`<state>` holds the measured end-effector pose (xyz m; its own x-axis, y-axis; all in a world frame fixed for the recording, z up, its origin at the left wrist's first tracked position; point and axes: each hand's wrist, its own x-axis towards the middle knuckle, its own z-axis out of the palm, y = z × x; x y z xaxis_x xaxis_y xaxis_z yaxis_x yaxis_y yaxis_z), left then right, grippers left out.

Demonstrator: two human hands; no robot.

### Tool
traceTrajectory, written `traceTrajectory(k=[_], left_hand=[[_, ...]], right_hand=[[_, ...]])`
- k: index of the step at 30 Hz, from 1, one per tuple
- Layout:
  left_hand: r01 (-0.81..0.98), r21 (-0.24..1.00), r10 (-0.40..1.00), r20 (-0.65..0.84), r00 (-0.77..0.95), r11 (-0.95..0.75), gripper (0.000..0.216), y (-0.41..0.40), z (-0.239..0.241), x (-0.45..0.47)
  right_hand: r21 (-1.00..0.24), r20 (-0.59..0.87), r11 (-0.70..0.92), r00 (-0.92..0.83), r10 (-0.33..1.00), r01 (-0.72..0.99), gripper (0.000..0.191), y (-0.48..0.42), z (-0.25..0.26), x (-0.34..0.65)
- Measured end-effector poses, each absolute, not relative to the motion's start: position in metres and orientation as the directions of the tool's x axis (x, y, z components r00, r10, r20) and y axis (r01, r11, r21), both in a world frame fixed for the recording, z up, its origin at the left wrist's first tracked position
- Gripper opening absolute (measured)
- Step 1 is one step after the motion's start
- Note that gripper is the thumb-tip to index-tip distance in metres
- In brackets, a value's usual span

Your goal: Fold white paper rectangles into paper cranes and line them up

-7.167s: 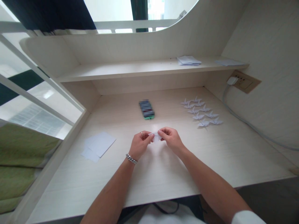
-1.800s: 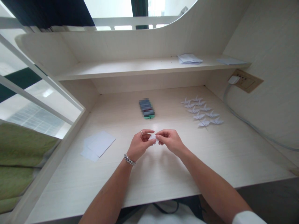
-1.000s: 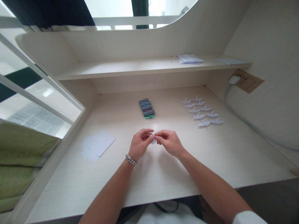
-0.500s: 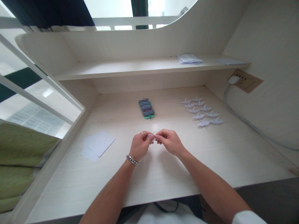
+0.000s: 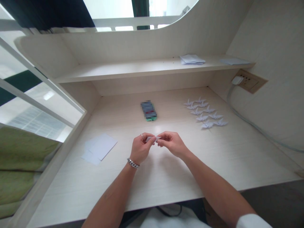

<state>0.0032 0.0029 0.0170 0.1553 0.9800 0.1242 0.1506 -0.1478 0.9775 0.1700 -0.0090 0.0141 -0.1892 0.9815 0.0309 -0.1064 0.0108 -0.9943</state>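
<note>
The left hand [image 5: 140, 149], a silver chain bracelet [image 5: 133, 163] at its wrist, pinches a small, pointed piece of folded white paper [image 5: 148, 138] between thumb and fingers, above the pale wood-grained desk [image 5: 180, 180]; the right hand [image 5: 173, 144] is curled nearly closed at the paper's right tip, though whether it grips cannot be told; flat white paper sheets [image 5: 104, 145] lie overlapping to the left; small white folded-paper cranes [image 5: 202, 118] stand grouped at the far right.

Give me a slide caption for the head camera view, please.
Left hand holding folded paper, right hand at its edge, paper cranes and loose sheets lying on the desk.
</note>
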Motion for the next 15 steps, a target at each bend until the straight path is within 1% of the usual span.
traceTrajectory(k=[3, 7, 11, 15], left_hand=[[0.168, 0.973, 0.979, 0.132, 0.158, -0.158, 0.020, 0.0024, 0.0176, 0.0031], [0.132, 0.984, 0.981, 0.095, 0.170, -0.119, 0.019, 0.0011, 0.0195, 0.0050], [0.119, 0.989, 0.984, 0.067, 0.165, -0.088, 0.018, 0.0006, 0.0212, 0.0061], [0.111, 0.991, 0.987, 0.061, 0.150, -0.078, 0.018, 0.0016, 0.0221, 0.0048]], right_hand=[[-0.995, 0.020, 0.003, -0.176, 0.984, -0.097, 0.024, -0.0080, 0.0132, 0.1698], [-0.993, 0.019, 0.000, -0.165, 0.986, -0.115, 0.028, -0.0084, 0.0129, 0.1705], [-0.986, -0.021, -0.051, -0.184, 0.983, -0.161, 0.032, -0.0092, 0.0158, 0.1713], [-0.980, -0.064, -0.105, -0.232, 0.971, -0.171, 0.033, -0.0086, 0.0199, 0.1753]])
